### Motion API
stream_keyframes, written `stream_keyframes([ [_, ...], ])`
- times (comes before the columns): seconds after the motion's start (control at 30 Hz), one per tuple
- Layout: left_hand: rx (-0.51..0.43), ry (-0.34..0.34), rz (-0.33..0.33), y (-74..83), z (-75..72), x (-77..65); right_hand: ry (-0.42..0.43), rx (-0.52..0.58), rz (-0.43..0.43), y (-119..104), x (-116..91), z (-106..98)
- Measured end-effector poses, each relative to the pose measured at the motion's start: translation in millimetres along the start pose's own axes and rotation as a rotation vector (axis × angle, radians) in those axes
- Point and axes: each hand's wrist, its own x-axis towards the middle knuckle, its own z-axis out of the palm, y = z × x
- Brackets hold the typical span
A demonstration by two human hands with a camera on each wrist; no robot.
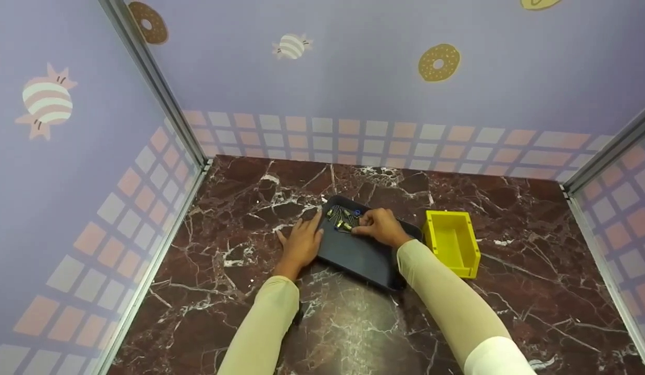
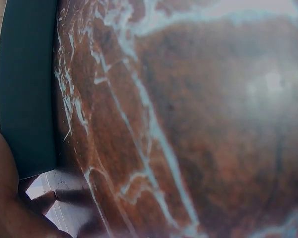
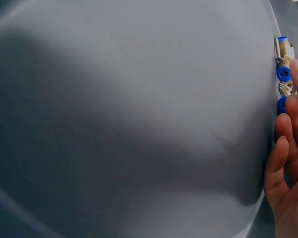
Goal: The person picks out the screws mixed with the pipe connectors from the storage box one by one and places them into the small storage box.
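A dark shallow tray [image 1: 353,258] lies slanted on the marble-patterned surface. Near its far left corner sits a loose pile of brass push-in fittings [image 1: 345,226] with blue collars, mixed with several screws [image 1: 334,213]. My left hand [image 1: 301,240] rests along the tray's left edge, fingers extended; the left wrist view shows it beside the tray's outer wall [image 2: 27,89]. Over the pile is my right hand [image 1: 380,227], its fingers bent and thumb and fingertips at the fittings [image 3: 284,74]. Whether it pinches one is hidden.
A yellow open-fronted bin [image 1: 452,245] stands right of the tray, close to its right corner and my right forearm. Purple patterned panels [image 1: 353,78] enclose the marble surface [image 1: 228,312] at the back, left and right, joined by metal posts.
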Motion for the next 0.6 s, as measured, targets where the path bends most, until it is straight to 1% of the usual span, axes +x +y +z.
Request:
stream_keyframes([
  [0.13,0.002,-0.012,-0.007,-0.4,-0.3,0.4,0.045,0.013,-0.008,0.2,-1.0,-3.0],
  [0.33,-0.001,-0.009,-0.007,0.2,0.2,0.6,0.073,0.062,-0.010,-2.7,-4.5,-8.7],
  [0.5,-0.006,-0.004,-0.007,0.4,0.1,-0.2,0.087,0.103,-0.040,-11.2,-8.4,-17.6],
  [0.6,-0.014,-0.004,-0.004,0.3,-0.1,-0.2,0.106,0.105,-0.062,-18.0,-10.5,-25.7],
])
